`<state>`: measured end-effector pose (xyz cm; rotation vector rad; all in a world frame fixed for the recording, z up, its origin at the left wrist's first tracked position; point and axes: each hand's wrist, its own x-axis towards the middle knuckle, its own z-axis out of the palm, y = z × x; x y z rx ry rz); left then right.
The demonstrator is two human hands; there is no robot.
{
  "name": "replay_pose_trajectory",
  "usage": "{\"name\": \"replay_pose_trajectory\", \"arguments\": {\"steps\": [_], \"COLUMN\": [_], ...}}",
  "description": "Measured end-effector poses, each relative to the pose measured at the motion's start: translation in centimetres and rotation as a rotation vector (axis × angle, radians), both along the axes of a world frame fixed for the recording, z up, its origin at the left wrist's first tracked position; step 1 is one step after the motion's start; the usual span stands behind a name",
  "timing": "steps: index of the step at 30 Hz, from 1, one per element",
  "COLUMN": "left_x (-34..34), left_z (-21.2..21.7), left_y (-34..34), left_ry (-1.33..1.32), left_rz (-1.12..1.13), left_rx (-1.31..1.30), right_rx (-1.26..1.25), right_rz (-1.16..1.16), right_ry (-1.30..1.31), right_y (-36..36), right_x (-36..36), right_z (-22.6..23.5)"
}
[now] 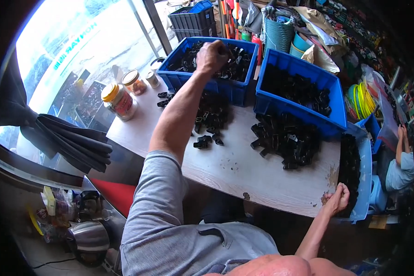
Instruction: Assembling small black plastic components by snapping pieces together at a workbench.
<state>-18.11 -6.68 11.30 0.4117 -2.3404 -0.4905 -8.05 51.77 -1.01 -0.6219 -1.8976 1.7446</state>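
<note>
My left hand (pixel 212 57) is raised over the blue bin (pixel 234 90) at the back of the table, its fingers curled closed. Whatever it may hold is hidden. Small black plastic parts (pixel 184 60) fill that bin. At the table's right edge, my right hand (pixel 337 200) is also closed, beside a light blue crate (pixel 364 184) of black parts; I cannot make out anything in its fingers. Between my arms lie a pile of black parts (pixel 287 140) on the right and a smaller pile (pixel 211 112) on the left. A few loose black parts (pixel 202 141) lie near my left forearm.
A second blue bin (pixel 303 118) with black parts stands at the back right. Jars (pixel 120 102) line the table's left side by the window. A dark curtain (pixel 73 142) hangs at left. Stacked baskets (pixel 279 34) stand behind the bins. Another person (pixel 400 168) is at far right.
</note>
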Motion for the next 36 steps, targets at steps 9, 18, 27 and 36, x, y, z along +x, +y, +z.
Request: {"name": "replay_pose_trajectory", "arguments": {"steps": [9, 18, 27, 36], "left_x": [9.1, 14.7, 14.0, 8.4], "left_z": [-2.9, -9.3, -8.6, -1.6], "left_y": [0.1, 3.0, 3.2, -1.2], "left_ry": [0.538, 0.117, 0.253, 0.212], "left_rz": [0.004, 0.229, 0.156, 0.072], "left_rx": [-0.118, -0.137, -0.188, -0.203], "right_rx": [0.03, 0.052, 0.036, 0.026], "right_rz": [0.01, 0.015, 0.026, -0.009], "right_ry": [0.069, 0.075, 0.061, -0.025], "right_y": [0.0, -0.2, 0.3, 0.4], "right_x": [-1.1, -0.6, -0.7, -1.0], "right_z": [-0.3, -0.1, -0.4, -0.4]}}
